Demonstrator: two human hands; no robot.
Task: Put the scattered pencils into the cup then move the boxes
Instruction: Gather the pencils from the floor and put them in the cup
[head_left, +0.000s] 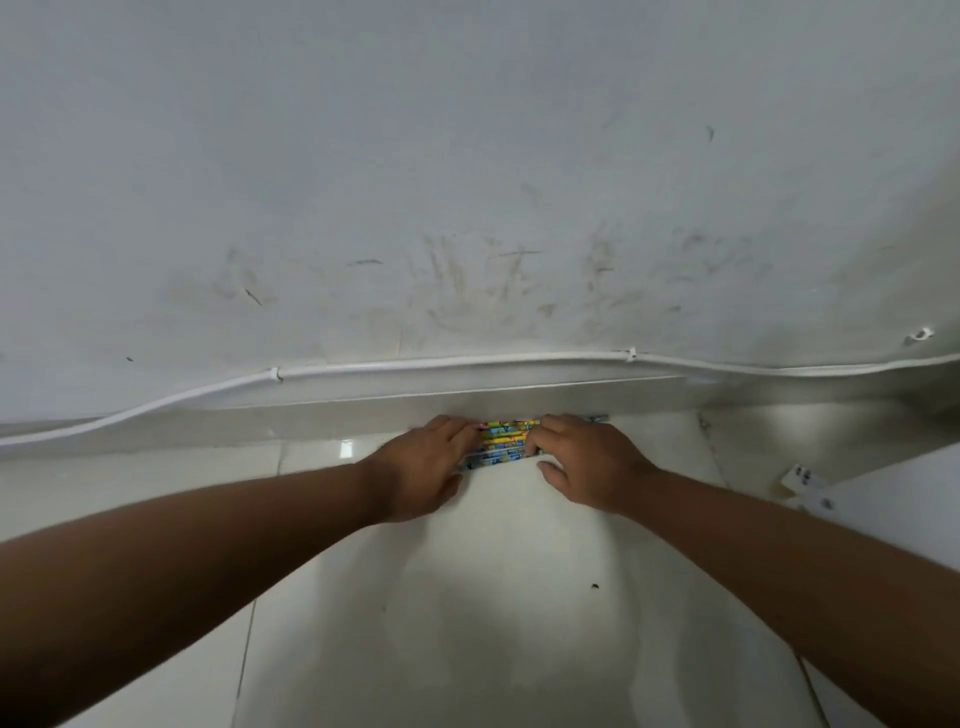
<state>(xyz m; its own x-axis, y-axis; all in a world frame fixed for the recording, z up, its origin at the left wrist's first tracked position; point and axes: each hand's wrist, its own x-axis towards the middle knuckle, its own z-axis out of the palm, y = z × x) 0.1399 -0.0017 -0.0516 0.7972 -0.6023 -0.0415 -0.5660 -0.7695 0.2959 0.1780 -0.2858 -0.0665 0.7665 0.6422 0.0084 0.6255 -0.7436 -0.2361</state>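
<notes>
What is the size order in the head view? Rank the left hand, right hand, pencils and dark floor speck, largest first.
1 and 2. left hand and right hand: they look alike, so no ranking.
3. pencils, partly covered by both hands.
4. dark floor speck.

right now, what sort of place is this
Probably a plain indoor room, seen at floor level: glossy floor tiles, a scuffed white wall, and a white cable clipped along the skirting.

The pencils (504, 441) show only mid-length, their ends hidden under the left hand (421, 467) and right hand (587, 465)
</notes>
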